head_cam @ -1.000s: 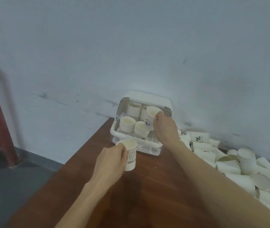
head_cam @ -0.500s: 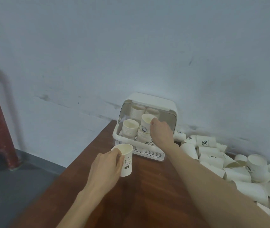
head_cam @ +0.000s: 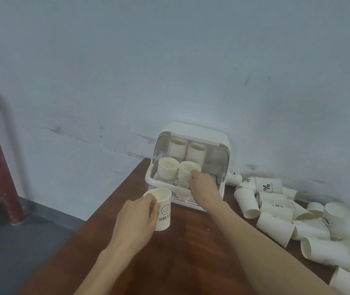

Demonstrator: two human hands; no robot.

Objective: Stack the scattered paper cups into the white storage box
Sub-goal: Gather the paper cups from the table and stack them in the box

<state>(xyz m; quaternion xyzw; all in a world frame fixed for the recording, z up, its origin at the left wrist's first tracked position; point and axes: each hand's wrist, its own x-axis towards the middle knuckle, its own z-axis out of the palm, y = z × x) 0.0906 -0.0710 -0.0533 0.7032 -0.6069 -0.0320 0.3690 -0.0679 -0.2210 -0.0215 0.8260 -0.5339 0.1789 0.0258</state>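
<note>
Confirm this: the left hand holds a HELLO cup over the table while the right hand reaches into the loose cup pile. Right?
Not quite. In the head view the right hand is at a cup stack inside the white storage box, not the pile. The left hand does hold the HELLO cup.

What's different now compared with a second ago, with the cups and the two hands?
The right hand carried its white paper cup down from above the white storage box onto the front right stack of cups, where it now sits nested; fingers still touch its rim. The left hand still holds the smiley HELLO paper cup in front of the box. The scattered cup pile looks unchanged.
</note>
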